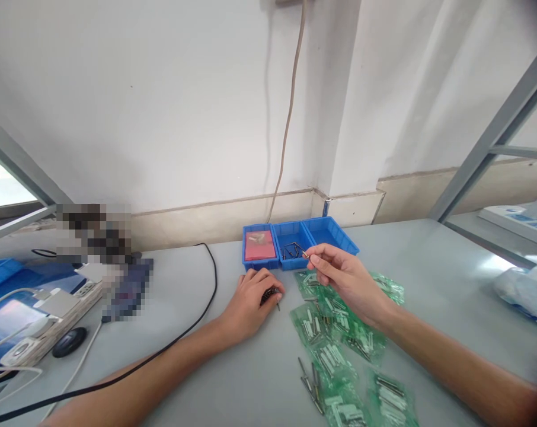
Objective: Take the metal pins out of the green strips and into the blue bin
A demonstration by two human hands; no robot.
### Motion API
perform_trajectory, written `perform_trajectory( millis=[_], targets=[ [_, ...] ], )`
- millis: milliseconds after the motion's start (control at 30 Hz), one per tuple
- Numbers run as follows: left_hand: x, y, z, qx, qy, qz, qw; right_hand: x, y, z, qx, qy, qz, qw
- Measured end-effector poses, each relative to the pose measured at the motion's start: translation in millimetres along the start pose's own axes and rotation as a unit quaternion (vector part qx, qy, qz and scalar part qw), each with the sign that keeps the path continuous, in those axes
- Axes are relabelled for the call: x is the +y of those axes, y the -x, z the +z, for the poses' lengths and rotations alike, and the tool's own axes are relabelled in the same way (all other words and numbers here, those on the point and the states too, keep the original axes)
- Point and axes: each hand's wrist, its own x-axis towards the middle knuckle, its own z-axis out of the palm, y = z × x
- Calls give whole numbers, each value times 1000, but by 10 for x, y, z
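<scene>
My left hand rests on the table, curled round a bunch of small dark metal pins; one thin end pokes out below the fingers. My right hand pinches a single slim metal pin between thumb and fingertips, at the front edge of the middle blue bin. Several dark pins lie loose in that bin. Beneath my right wrist are green plastic bags with silvery and dark pins inside. A few loose pins lie beside the bags.
The left blue bin contains a red pad with small pieces on it. Another blue bin stands at the right. A black cable crosses over my left forearm. Leftward are a power strip and a black mouse.
</scene>
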Motion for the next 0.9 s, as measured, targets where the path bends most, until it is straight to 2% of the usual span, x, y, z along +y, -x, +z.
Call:
perform_trajectory(
  millis=[233,633,900],
  targets=[
    [3,4,3,1,-3,-6,1000,30,0,-12,-1,16,-5,1000],
    [-35,8,29,5,-32,21,999,31,-4,-14,-6,12,-3,1000],
    [-5,12,26,4,-20,5,1000,26,-8,-2,-9,11,3,1000]
  ],
)
